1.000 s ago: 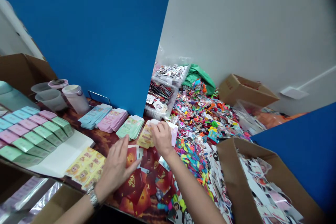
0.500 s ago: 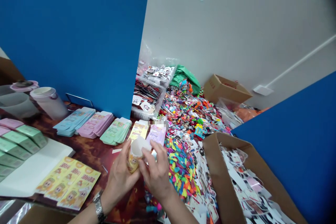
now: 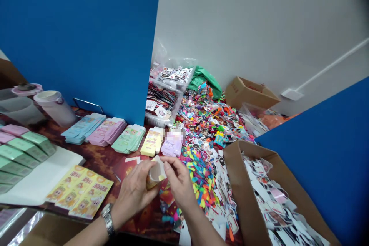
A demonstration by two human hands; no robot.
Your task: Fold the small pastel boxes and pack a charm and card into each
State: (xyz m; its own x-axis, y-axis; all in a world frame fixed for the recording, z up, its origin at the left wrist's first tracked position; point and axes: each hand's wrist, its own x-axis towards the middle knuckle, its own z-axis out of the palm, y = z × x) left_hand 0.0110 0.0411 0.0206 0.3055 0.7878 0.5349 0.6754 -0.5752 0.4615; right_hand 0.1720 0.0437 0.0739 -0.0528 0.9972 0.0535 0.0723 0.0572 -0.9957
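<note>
- Head view: holding yellow carton above table, inward of its front edge.
- Gripping its walls in half-curled left hand; pinching its open end in nearly closed right hand.
- Apparently shaping that end; probably calls for light, steady pressure.
- Thin, printed card, pale inside; tube-like, bowed.

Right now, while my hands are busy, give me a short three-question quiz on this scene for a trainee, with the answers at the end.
1. Which wrist bears the metal watch: a) right or b) left?
2. True or false: the yellow carton stack lies between the green carton stack and the purple carton stack.
3. Fill in the two missing words: the left hand and right hand together hold an open ____ ____.

Key: 1. b; 2. true; 3. yellow carton.
</note>
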